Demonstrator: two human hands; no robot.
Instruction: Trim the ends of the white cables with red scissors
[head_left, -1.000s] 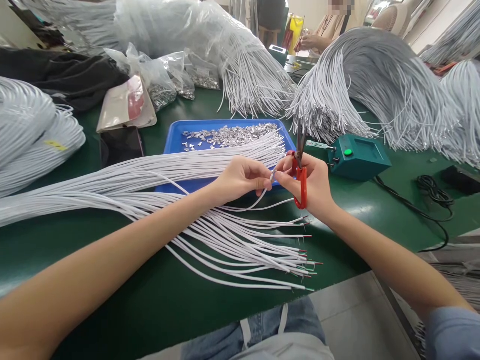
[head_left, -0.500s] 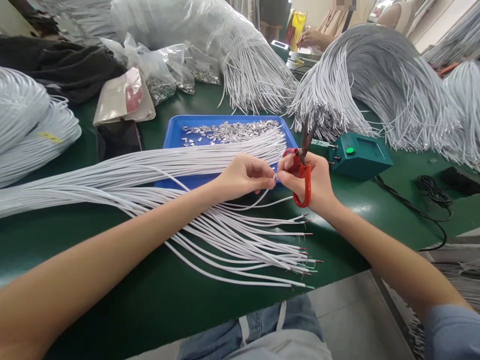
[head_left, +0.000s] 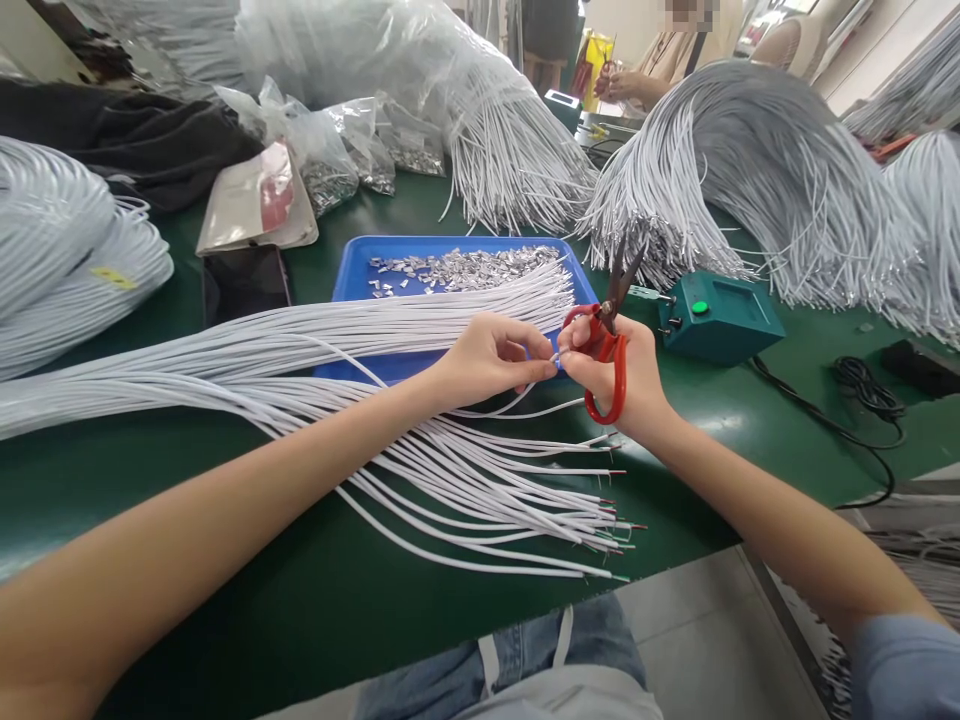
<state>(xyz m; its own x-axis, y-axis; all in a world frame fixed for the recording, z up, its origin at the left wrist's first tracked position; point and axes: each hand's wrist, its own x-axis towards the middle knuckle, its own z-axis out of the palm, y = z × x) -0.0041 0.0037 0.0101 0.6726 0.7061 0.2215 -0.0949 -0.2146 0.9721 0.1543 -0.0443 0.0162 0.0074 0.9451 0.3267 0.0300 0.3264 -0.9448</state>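
while left hand (head_left: 487,362) pinches cable (head_left: 520,400), table edge (head_left: 675,563) apart

Upper garment: short sleeve (head_left: 900,655), light blue-grey, plain fabric, ending on the right upper arm. Shirt front (head_left: 574,697): pale grey, lower edge curved. Lower garment: blue denim (head_left: 521,650), faded unevenly, with two flat white drawstrings (head_left: 490,662) at the waist. Left hand (head_left: 495,355) and right hand (head_left: 628,375): bare, as are both forearms.
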